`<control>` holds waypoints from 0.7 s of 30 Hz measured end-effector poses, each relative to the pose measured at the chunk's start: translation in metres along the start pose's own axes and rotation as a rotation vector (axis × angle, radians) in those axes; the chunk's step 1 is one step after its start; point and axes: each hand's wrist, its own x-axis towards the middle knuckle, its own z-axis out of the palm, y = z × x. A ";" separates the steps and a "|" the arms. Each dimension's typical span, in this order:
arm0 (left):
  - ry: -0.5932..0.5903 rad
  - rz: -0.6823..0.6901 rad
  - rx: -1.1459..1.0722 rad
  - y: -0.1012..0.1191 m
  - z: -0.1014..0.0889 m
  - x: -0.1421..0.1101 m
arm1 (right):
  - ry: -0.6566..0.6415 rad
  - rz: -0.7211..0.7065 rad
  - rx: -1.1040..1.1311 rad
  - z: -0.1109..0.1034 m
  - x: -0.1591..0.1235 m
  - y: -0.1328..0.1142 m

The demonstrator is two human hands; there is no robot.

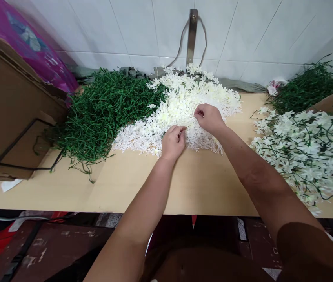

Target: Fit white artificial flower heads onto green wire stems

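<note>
A heap of loose white artificial flower heads (181, 94) lies on the tan board, with thin white strands (137, 139) along its front edge. At that front edge is my left hand (173, 143), its thumb and fingers pinched together. Just above the right part of the heap, my right hand (210, 118) is also closed in a pinch, a little farther back. Whatever lies between the fingertips of either hand is too small to make out. Against the heap's left side rests a tangled pile of green plastic stems (113, 105).
Assembled white flowers on green stems (307, 145) fill the right end of the board (207, 180). More green stems (310, 88) sit behind them. A cardboard box (10, 105) and a purple bag (33, 43) stand left. A metal bracket (192, 39) rises before the tiled wall.
</note>
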 end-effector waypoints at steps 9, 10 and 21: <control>0.028 -0.018 -0.013 -0.005 0.002 0.000 | 0.041 -0.043 -0.006 0.017 -0.004 0.001; 0.031 -0.023 -0.024 -0.005 0.002 0.001 | 0.052 -0.031 0.052 0.014 -0.004 0.001; 0.101 -0.178 -0.359 -0.007 0.006 0.007 | -0.066 -0.017 0.338 0.000 -0.029 -0.015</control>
